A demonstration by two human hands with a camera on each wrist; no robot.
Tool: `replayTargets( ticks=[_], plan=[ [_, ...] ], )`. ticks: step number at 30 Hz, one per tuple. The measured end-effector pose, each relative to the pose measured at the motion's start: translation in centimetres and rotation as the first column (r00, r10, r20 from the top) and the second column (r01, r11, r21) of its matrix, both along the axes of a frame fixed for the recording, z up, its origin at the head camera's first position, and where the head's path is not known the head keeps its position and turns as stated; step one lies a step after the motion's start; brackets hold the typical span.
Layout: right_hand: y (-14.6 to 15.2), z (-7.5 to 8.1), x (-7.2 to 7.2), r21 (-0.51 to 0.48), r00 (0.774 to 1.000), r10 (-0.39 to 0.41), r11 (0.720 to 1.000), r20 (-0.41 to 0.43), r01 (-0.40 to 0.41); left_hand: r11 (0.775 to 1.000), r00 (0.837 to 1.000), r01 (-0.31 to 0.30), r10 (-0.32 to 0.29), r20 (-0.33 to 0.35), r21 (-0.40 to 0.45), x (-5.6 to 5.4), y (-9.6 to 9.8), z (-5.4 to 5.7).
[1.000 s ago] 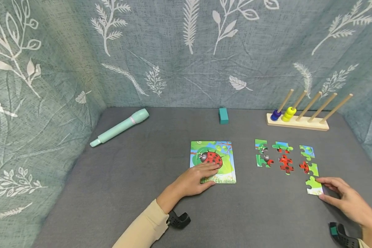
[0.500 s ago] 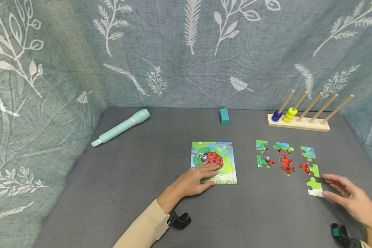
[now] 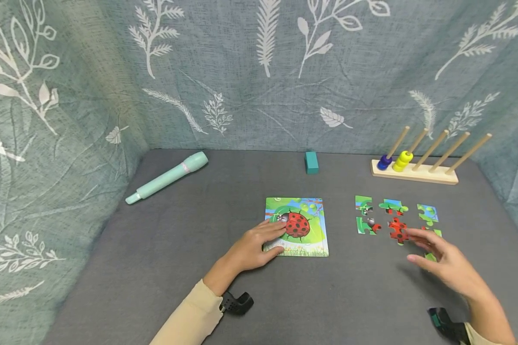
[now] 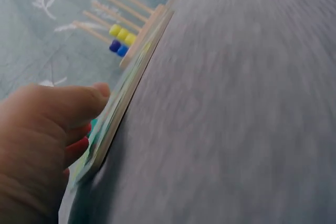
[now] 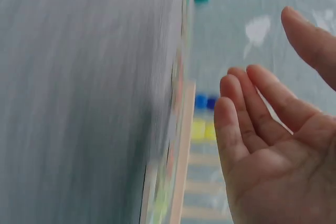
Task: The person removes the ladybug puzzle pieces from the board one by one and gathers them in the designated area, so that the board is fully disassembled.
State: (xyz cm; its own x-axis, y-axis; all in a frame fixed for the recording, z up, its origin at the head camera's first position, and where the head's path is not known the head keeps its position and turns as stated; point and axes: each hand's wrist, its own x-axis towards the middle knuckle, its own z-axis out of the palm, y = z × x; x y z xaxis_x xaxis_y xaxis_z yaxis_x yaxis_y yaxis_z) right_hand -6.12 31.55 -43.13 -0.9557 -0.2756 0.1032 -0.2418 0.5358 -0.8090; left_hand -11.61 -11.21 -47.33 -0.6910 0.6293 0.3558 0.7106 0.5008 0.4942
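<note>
A square ladybug puzzle (image 3: pixel 315 230) lies flat on the grey table. My left hand (image 3: pixel 253 247) rests on its lower left part, fingers extended; the thumb (image 4: pixel 79 103) is at the board's edge in the left wrist view. Right of it, several loose puzzle pieces lie spread in rows, among them a red spotted piece (image 3: pixel 398 232) and a blue-green corner piece (image 3: pixel 428 214). My right hand (image 3: pixel 451 268) hovers over the lower right pieces, partly hiding them, with thumb and fingers apart and nothing held. Its forefinger tip overlaps the red piece's right side in the head view.
Behind the pieces stands a wooden peg stacker (image 3: pixel 414 175) with blue and yellow beads. A teal block (image 3: pixel 311 163) is at the back, and a mint-green tube-shaped thing (image 3: pixel 166 178) lies at the back left. A patterned curtain (image 3: pixel 259 96) hangs behind the table.
My right hand let go of the lower right corner piece and moved left over the pieces. My left hand slid a little left on the puzzle, uncovering more of the ladybug.
</note>
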Motion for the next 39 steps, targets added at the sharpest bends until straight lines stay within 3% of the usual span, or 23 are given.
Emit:
replayTargets(
  ticks=[6, 10, 20, 24, 29, 39],
  plan=[
    [-4.7, -0.2, -2.2, 0.020, 0.991, 0.117, 0.993, -0.064, -0.116, 1.000, 0.997, -0.021, 0.022, 0.068, -0.010, 0.1, -1.2, -0.2],
    [-8.4, -0.4, -3.2, 0.074, 0.986, 0.163, 0.984, -0.042, -0.159, 1.000, 0.997, -0.016, 0.018, 0.079, -0.024, 0.2, -1.3, -0.2],
    [-15.8, -1.5, -5.4, 0.072, 0.964, 0.265, 0.961, 0.019, -0.266, 0.998, 0.995, -0.022, 0.027, 0.101, -0.050, 0.3, -1.2, -0.1],
    [-17.3, -2.1, -5.6, 0.114, 0.963, 0.269, 0.957, -0.013, -0.265, 0.999, 0.994, -0.024, 0.029, 0.107, -0.046, 0.4, -1.2, -0.1],
    [-18.2, -2.9, -5.2, 0.193, 0.960, 0.253, 0.954, -0.117, -0.228, 0.999, 0.993, -0.026, 0.031, 0.112, -0.043, 0.4, -1.1, -0.1],
    [-18.7, -3.3, -4.6, 0.198, 0.962, 0.230, 0.960, -0.145, -0.200, 0.999, 0.993, -0.027, 0.031, 0.112, -0.033, 0.3, -1.1, -0.1]
  ],
)
